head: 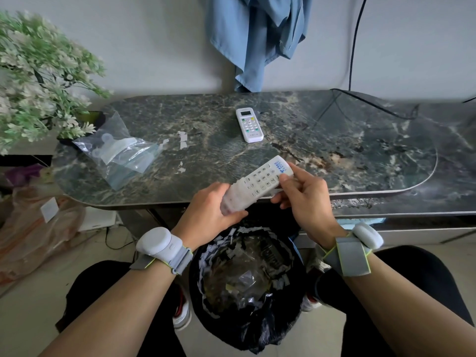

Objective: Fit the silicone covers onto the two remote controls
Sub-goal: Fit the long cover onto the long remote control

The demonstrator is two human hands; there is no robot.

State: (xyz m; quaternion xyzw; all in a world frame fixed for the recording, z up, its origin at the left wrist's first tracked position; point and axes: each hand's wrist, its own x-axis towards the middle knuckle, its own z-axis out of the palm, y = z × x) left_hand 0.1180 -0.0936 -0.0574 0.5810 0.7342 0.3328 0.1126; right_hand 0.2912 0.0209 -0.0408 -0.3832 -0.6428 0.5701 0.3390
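A long white remote (265, 176) is held over the table's front edge, tilted up to the right. A translucent silicone cover (233, 199) wraps its lower end. My left hand (208, 210) grips that covered end. My right hand (304, 197) pinches the bare upper end, thumb on the buttons. A second white remote (249, 124) with a small screen lies bare on the dark marble table (360, 155), farther back. A clear plastic bag (121, 153) at the table's left holds another pale silicone cover (113, 148).
An artificial white-flowered plant (38, 81) fills the left. A blue shirt (257, 39) hangs on the wall behind. Black cables (353, 47) run down at the right. A black bin bag (247, 282) of shredded paper stands between my knees.
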